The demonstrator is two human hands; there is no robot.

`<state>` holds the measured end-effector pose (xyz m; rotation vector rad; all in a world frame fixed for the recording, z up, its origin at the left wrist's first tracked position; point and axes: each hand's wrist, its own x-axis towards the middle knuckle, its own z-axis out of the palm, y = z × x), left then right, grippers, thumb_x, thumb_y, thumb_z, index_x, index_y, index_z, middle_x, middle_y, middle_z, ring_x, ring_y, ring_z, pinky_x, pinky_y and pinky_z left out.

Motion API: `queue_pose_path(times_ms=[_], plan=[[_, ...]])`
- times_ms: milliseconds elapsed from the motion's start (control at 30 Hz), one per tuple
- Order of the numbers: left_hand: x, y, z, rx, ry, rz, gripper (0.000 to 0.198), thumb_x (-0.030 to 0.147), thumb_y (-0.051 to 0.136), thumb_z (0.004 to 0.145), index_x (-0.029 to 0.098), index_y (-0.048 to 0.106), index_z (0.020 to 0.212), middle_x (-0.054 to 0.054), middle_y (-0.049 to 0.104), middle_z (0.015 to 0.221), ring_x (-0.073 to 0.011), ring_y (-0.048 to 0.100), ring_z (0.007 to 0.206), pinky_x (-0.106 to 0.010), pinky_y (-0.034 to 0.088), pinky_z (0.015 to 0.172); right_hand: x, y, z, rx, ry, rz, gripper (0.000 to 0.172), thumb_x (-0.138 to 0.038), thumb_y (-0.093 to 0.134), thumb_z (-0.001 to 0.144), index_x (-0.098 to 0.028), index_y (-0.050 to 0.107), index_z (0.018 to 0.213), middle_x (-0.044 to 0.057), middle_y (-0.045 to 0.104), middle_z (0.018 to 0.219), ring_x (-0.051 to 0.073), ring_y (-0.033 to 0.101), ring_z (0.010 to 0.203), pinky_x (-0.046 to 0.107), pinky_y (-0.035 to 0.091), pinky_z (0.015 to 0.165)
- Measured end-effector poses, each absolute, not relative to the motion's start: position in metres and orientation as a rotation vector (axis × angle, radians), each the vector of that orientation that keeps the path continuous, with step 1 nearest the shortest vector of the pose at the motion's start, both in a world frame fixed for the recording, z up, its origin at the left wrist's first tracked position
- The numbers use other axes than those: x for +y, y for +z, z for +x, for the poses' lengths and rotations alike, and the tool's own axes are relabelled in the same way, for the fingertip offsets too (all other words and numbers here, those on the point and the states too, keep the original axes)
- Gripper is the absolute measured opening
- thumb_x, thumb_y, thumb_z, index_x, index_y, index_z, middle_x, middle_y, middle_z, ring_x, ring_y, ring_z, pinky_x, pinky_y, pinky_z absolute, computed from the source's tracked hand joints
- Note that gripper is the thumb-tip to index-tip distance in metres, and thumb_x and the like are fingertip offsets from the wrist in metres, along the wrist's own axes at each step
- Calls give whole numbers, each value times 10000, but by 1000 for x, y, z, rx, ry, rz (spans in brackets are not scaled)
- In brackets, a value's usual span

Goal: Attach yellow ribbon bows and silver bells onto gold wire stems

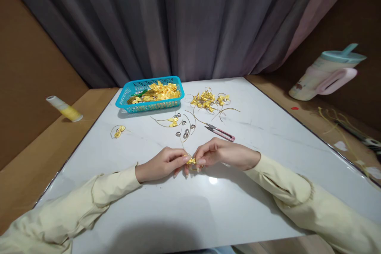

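Two hands meet over the near middle of the white marble-patterned tabletop, both gripping one small yellow ribbon bow. The left hand pinches its left end between thumb and finger; the right hand closes its fingertips on the right end, where a thin cord loops below. From where I stand, I can't tell whether a bell is fixed to it.

I'd call this one partway done. On the left, a single bow with a looped cord lies by itself and looks assembled; at the far right, a pile of bows with cords seems mostly made up too, though I can't count them.

Plenty appears left: beyond the hands lie loose silver bells, a corded bow and bare cords. The blue plastic basket, far left, holds many more yellow bows. Pink-handled thread snips rest untouched beyond the right hand.
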<state>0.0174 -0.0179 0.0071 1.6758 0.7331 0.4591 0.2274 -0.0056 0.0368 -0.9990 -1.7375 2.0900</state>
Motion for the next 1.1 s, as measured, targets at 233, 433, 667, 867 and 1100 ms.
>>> queue_pose_path(times_ms=[233, 433, 667, 867, 1100], plan=[[-19, 4, 15, 749, 489, 1783, 399, 409, 368, 932, 99, 588, 808, -49, 604, 677, -87, 474, 525, -208, 396, 532, -6, 33, 224, -1613, 2112, -1065, 236, -333, 667, 703, -103, 676, 753, 49, 649, 726, 120, 566, 676, 258, 415, 673], [-19, 5, 15, 765, 501, 1744, 421, 421, 342, 937, 110, 559, 753, -8, 533, 587, -88, 462, 509, -212, 400, 548, -9, 32, 222, -1632, 2017, -1092, 261, -369, 670, 705, -110, 681, 732, 41, 642, 703, 118, 550, 669, 249, 398, 652], [-21, 9, 18, 790, 505, 1917, 306, 375, 461, 885, 116, 587, 782, -8, 565, 638, -76, 415, 518, -194, 345, 511, -10, 33, 221, -1710, 1888, -1171, 196, -302, 623, 713, -114, 675, 713, 43, 646, 683, 138, 565, 665, 273, 429, 685], [-21, 8, 18, 841, 496, 1984, 291, 337, 473, 877, 113, 610, 752, -12, 580, 615, -70, 386, 497, -191, 302, 489, -11, 31, 220, -1891, 1709, -1191, 162, -257, 573, 734, -116, 652, 741, 51, 644, 733, 152, 572, 705, 270, 442, 683], [-13, 12, 15, 975, 400, 1764, 334, 366, 451, 887, 130, 565, 679, 2, 584, 548, -85, 468, 514, -192, 366, 539, -6, 38, 225, -2080, 1453, -1148, 133, -231, 551, 745, -137, 622, 683, 74, 602, 920, 170, 564, 818, 300, 432, 775]])
